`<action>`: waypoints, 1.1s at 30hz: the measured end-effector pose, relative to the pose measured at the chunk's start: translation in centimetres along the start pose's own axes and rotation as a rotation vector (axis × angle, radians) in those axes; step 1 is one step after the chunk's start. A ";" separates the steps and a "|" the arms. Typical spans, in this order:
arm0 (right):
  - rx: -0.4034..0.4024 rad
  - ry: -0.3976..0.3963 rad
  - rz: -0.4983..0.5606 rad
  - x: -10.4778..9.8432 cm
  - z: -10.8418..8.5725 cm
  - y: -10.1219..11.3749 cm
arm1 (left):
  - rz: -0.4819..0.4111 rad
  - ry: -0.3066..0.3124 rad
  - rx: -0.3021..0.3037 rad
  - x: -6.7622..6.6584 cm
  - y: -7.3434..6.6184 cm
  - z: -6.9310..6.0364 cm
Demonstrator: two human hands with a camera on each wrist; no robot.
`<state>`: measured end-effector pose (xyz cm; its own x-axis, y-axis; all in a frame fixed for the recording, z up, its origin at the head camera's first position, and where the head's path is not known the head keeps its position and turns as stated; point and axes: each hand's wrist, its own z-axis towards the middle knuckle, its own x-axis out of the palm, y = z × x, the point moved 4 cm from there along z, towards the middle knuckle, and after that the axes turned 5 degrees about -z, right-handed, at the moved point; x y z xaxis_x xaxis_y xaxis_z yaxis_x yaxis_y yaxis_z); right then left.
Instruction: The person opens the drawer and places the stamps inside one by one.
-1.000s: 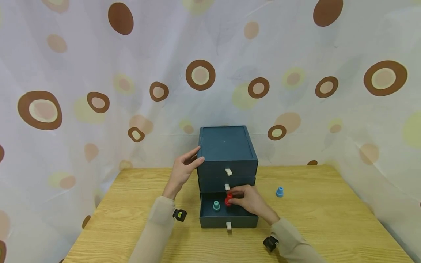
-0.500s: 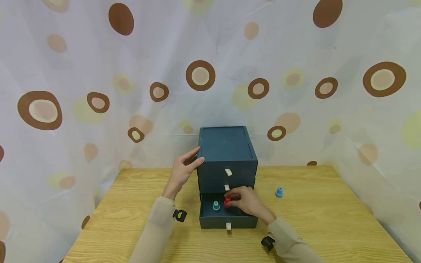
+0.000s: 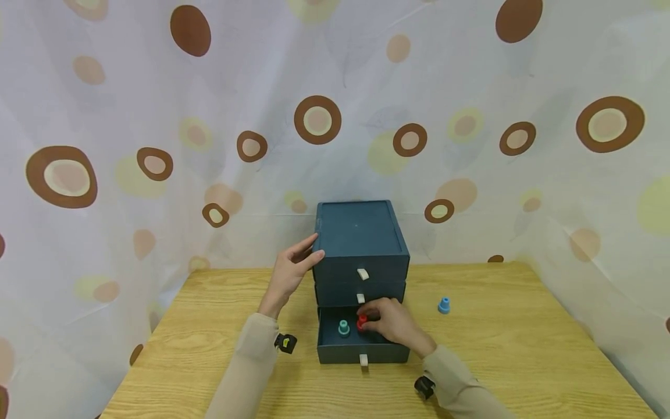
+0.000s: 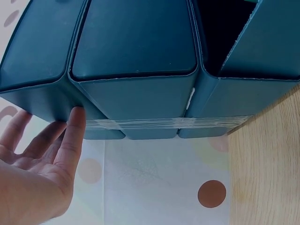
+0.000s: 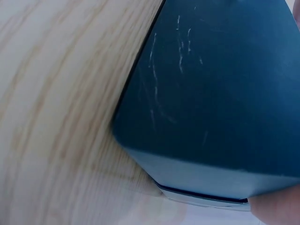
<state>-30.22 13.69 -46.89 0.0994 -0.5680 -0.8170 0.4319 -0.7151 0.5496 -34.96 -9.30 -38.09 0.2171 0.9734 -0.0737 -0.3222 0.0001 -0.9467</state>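
Observation:
A dark blue three-drawer unit (image 3: pixel 361 233) stands on the table, its bottom drawer (image 3: pixel 340 354) pulled out. Inside that drawer, my right hand (image 3: pixel 395 323) pinches a small red stepped piece (image 3: pixel 362 322) between thumb and fingers. Left of it in the drawer sits a teal piece (image 3: pixel 343 329) of like shape, upright. My left hand (image 3: pixel 290 272) touches the unit's upper left side with straight fingers; in the left wrist view its fingertips (image 4: pixel 77 117) rest against the side wall. The right wrist view has the drawer front (image 5: pixel 211 93) and a bit of my hand (image 5: pixel 281 206); the red piece is hidden there.
A blue stepped piece (image 3: pixel 444 305) stands on the wooden table (image 3: pixel 497 349) to the right of the unit. White tabs (image 3: pixel 363 274) mark the drawer fronts. Clear tape (image 4: pixel 173 123) runs across the unit's side. A patterned curtain (image 3: pixel 262 87) hangs behind.
My right hand has shifted slightly left and down with the red piece, lower into the drawer. My left hand stays in place on the unit.

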 end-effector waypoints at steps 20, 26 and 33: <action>-0.044 -0.028 0.222 -2.2 -1.2 -1.6 | -0.017 0.006 -0.009 0.1 -0.1 0.0; -0.016 -0.097 0.266 -3.9 -1.9 -2.6 | -0.004 -0.006 0.001 0.1 0.0 0.0; 0.046 -0.099 0.370 -4.9 -3.0 -4.0 | -0.004 -0.006 -0.005 0.0 0.2 0.1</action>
<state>-29.75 20.58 -45.60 0.1530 -0.8261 -0.5423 0.3425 -0.4704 0.8133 -35.06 -9.28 -38.22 0.2131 0.9747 -0.0678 -0.3168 0.0033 -0.9485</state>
